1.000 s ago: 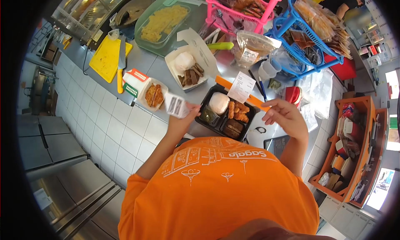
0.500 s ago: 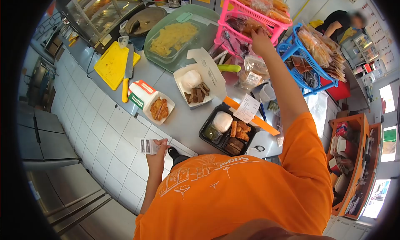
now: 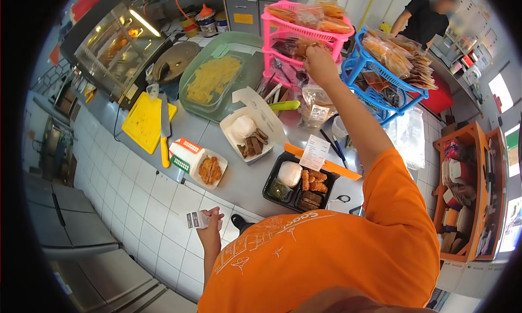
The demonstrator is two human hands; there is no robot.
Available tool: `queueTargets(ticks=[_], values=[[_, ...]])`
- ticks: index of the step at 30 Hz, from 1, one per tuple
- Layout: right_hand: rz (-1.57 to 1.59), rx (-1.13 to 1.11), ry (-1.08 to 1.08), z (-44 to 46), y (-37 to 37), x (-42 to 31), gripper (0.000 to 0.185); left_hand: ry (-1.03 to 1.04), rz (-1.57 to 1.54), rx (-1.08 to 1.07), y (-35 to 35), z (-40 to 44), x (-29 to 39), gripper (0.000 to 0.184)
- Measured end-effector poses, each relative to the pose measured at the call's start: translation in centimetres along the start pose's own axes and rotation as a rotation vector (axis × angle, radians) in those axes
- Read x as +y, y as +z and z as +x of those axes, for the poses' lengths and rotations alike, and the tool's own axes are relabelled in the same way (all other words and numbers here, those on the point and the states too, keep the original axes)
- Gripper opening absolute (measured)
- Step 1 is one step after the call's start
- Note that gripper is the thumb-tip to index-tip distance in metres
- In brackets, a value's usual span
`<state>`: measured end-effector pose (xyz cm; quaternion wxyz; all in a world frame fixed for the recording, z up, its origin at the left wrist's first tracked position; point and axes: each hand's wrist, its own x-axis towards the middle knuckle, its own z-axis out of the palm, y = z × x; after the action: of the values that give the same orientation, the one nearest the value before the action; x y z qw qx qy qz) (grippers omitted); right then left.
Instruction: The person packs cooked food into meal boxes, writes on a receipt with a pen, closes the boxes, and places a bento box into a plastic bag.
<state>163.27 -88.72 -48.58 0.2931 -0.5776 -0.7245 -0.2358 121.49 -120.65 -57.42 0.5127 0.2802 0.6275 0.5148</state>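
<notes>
My left hand [image 3: 211, 224] is closed on a small printed packet [image 3: 196, 220], held out over the floor beside the counter. My right hand [image 3: 319, 62] reaches into the middle tier of the pink rack [image 3: 348, 36], its fingers among sauce packets [image 3: 291, 47]; what they grip, if anything, is hidden. Nearer me sits a black tray [image 3: 271, 189] with rice, fried pieces and dark slices, an orange strip [image 3: 342, 170] and a receipt [image 3: 315, 152] across its far side. An open white box [image 3: 227, 127] holds rice and sliced meat. Another box [image 3: 190, 159] holds fried chicken.
A knife [image 3: 165, 129] lies by a yellow cutting board [image 3: 142, 122]. Behind are a green tub [image 3: 190, 68], a glass warmer [image 3: 117, 46] and a blue rack [image 3: 356, 60]. A person in black [image 3: 424, 20] stands at the back right.
My right hand has left the orange strip and gone up into the pink rack. My left hand has moved away from the black tray, still with the packet. The view has shifted.
</notes>
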Motion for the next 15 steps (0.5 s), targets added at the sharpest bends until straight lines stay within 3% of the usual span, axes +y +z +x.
queueTargets(ticks=[2,4,7,9,12,15], values=[[0.466,0.082,0.236,0.0,-3.7,-1.0,0.017,0.017,0.009,0.001,0.1,0.1,0.7,0.022],[0.516,0.151,0.404,-0.2,-9.5,-0.8,0.015,0.022,0.008,0.005,0.3,0.2,0.6,0.022],[0.333,0.384,0.453,-1.7,-15.6,4.2,0.017,0.007,0.007,-0.002,0.0,0.4,0.2,0.022],[0.194,0.316,0.701,-3.0,-19.6,5.9,0.027,0.005,0.000,-0.015,0.2,0.4,0.1,0.022],[-0.241,0.085,0.661,-4.8,-20.7,7.6,0.036,0.008,-0.005,-0.056,0.7,0.5,-0.1,0.023],[-0.308,-0.011,0.578,-5.6,-19.5,9.4,0.033,0.015,0.020,-0.102,1.3,0.3,0.6,0.022]])
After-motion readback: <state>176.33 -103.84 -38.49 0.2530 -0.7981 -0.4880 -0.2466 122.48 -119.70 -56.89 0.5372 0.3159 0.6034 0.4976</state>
